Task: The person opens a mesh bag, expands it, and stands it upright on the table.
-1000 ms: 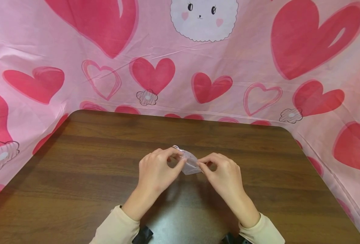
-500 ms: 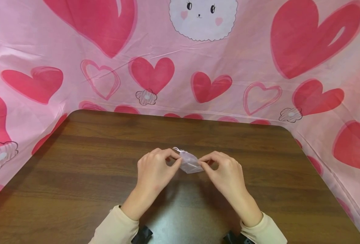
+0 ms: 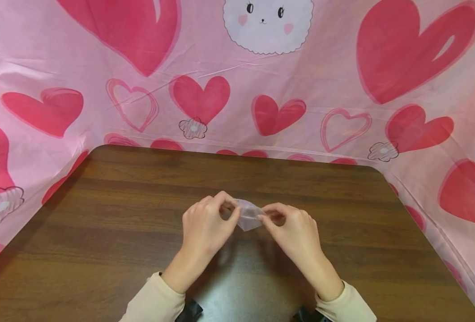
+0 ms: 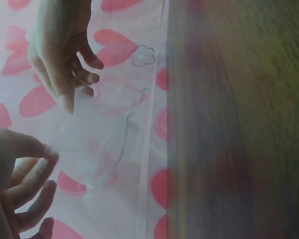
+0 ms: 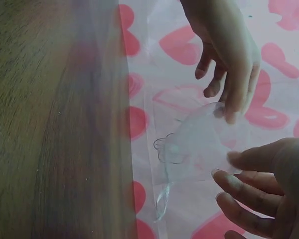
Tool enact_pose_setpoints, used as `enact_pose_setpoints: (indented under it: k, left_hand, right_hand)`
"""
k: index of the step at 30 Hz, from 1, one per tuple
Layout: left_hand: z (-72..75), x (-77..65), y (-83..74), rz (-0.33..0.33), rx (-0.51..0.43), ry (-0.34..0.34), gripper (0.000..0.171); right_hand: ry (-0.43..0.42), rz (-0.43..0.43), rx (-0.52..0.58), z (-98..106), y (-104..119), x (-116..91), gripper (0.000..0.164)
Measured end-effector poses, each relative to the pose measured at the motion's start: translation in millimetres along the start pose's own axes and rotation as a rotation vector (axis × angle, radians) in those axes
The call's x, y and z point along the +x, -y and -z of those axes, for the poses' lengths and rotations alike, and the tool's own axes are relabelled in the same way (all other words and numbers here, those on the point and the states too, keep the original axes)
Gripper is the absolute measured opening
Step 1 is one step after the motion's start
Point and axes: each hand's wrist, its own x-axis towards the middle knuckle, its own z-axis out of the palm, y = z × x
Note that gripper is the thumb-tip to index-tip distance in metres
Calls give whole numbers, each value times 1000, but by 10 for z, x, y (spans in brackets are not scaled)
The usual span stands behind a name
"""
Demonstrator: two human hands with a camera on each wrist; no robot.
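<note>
A small sheer white drawstring pouch (image 3: 248,216) is stretched between both hands above the table. My left hand (image 3: 209,220) pinches its left side between thumb and index finger. At the pouch's right edge, my right hand (image 3: 293,226) holds the thin fabric with thumb and fingertip. The right wrist view shows the pouch (image 5: 197,144) see-through and loosely spread, with a thin looped cord (image 5: 162,199) hanging from it. In the left wrist view the cord (image 4: 124,134) appears as a fine line along the pouch's edge. The left fingers cover part of the pouch in the head view.
A dark brown wooden table (image 3: 140,188) with rounded far corners lies below the hands. Pink cloth (image 3: 237,67) printed with red hearts hangs behind it and along both sides. Black bands (image 3: 189,310) show beneath the cream sleeves (image 3: 154,299).
The left fingertips have risen to the pouch's upper left, and the cord loop that stuck out there is hidden now. The right hand has shifted slightly left.
</note>
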Motion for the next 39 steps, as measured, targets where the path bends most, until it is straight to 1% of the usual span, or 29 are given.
enact_pose_setpoints:
  k: [5, 8, 11, 18, 22, 28, 31, 33, 36, 39]
  left_hand:
    - [0, 2, 15, 5, 22, 25, 9]
    - [-1, 5, 23, 17, 21, 27, 5]
    - [-5, 11, 33, 37, 13, 26, 6]
    - [8, 20, 40, 55, 3, 26, 7]
    - [13, 26, 57, 54, -1, 9, 7]
    - [33, 46, 66, 54, -21, -4, 6]
    - [49, 56, 58, 65, -36, 10, 7]
    - [56, 60, 52, 79, -51, 23, 8]
    - [63, 64, 46, 104, -77, 31, 10]
    - [65, 68, 48, 112, -107, 11, 10]
  right_hand:
    - [-21, 31, -4, 9, -6, 2, 18]
    - [-38, 43, -2, 17, -12, 3, 21]
    - [-53, 56, -8, 23, -12, 4, 23]
    - [-54, 77, -1, 26, -5, 4, 18]
    - [-51, 63, 30, 40, 1, 8, 12]
    - [-39, -10, 89, 80, -13, 33, 7]
    - [-12, -56, 85, 94, -43, 46, 8]
    - [27, -91, 67, 96, -70, 51, 9]
    - [121, -169, 17, 83, -107, 53, 17]
    - [229, -240, 0, 61, -129, 62, 27]
